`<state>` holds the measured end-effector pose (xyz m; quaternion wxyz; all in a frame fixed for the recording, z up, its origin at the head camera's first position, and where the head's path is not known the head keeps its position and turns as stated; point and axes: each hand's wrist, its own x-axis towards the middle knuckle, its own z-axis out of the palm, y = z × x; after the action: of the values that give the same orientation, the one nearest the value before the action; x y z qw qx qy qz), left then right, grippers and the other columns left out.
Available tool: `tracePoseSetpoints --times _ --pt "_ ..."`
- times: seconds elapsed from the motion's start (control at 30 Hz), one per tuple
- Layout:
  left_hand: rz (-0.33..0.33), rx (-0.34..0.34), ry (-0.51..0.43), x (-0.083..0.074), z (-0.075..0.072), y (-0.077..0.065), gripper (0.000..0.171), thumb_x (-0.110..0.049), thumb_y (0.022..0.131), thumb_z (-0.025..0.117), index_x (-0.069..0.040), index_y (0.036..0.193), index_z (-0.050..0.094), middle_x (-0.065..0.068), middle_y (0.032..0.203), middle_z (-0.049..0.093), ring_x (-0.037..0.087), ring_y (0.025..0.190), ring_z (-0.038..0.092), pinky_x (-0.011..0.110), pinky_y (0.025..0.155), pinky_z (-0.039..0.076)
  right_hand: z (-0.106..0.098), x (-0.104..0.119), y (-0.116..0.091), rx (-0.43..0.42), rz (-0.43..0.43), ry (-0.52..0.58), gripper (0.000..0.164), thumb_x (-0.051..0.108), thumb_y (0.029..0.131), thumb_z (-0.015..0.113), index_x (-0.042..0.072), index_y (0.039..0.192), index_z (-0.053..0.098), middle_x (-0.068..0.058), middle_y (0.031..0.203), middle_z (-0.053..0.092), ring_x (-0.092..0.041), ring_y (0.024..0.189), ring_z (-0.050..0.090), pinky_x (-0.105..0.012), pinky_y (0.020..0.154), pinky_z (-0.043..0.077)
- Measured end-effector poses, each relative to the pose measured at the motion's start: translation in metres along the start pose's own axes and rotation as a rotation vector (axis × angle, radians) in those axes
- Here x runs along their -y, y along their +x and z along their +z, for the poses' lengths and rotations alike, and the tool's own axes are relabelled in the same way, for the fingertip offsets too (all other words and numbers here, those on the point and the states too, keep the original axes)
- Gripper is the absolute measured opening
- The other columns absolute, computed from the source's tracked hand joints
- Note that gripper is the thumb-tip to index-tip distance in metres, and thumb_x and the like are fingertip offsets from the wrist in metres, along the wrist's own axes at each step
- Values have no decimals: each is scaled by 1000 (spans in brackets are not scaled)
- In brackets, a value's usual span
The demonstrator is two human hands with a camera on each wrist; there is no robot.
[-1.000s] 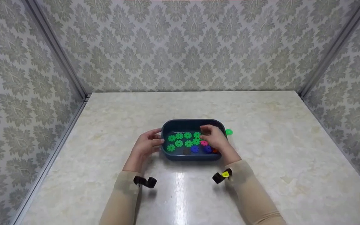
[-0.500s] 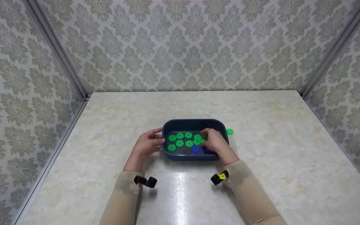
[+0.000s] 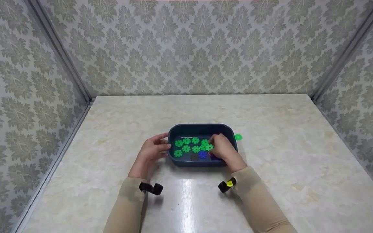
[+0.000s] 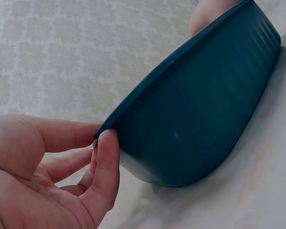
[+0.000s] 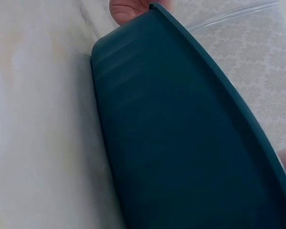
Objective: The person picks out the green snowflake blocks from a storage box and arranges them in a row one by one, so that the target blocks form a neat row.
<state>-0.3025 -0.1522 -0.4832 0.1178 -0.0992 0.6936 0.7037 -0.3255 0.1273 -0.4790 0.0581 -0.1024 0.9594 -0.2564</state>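
A dark blue plastic basin [image 3: 202,163] stands on the table with flower-shaped plastic pieces on its floor. My left hand [image 3: 152,149] grips the basin's left end, the rim pinched between thumb and fingers in the left wrist view. Inside the basin's right side, my right hand [image 3: 222,148] reaches down with bent fingers. Next to its fingertips is a green flower piece [image 3: 209,147]; whether they pinch it is hidden. Several green pieces [image 3: 186,149] lie to the left. A blue piece [image 3: 202,154] and a dark brown piece [image 3: 194,156] lie nearer the front wall. The right hand hides others.
One green piece [image 3: 238,137] lies on the table just outside the basin's right end. The pale marbled table [image 3: 134,113] is bounded by patterned walls [image 3: 186,48] at the back and on both sides.
My right hand has lowered into the basin, covering the pink, orange and one blue piece. A green piece now shows by its fingertips, where the pink one was. My left hand has stayed put.
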Motion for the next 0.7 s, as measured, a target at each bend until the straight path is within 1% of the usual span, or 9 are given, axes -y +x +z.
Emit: tracePoseSetpoints --times 0.13,0.3,0.47,0.6,0.7 --pt "-3 -5 8 0 0 0 58 1 93 71 -13 148 56 8 114 57 14 80 61 25 65 55 -2 0 0 -19 -13 56 34 4 86 75 3 119 70 -16 112 70 -30 103 64 -45 93 54" --pt "-9 -15 8 -1 1 1 59 2 93 71 -13 148 56 8 113 58 14 82 61 26 66 56 -8 -3 0 -43 -30 187 32 4 87 75 4 118 70 -15 114 71 -28 102 66 -45 93 55" --pt "1 -17 5 -1 1 0 58 2 92 72 -13 147 57 7 110 58 14 81 60 26 65 55 -17 -6 -1 -19 -45 322 32 5 90 77 7 121 70 -13 117 69 -26 104 66 -44 94 55" --pt "23 3 -11 1 0 -1 58 3 94 70 -9 149 54 7 109 57 14 81 62 26 64 55 -25 -10 -3 3 -76 409 35 4 90 76 5 124 69 -14 119 68 -27 106 67 -42 93 55" --pt "36 19 -26 2 0 -1 58 3 94 68 -7 149 52 7 108 56 14 81 63 26 64 55 -32 -13 -4 14 -78 476 36 2 91 74 4 127 67 -15 122 67 -26 106 66 -39 92 56"
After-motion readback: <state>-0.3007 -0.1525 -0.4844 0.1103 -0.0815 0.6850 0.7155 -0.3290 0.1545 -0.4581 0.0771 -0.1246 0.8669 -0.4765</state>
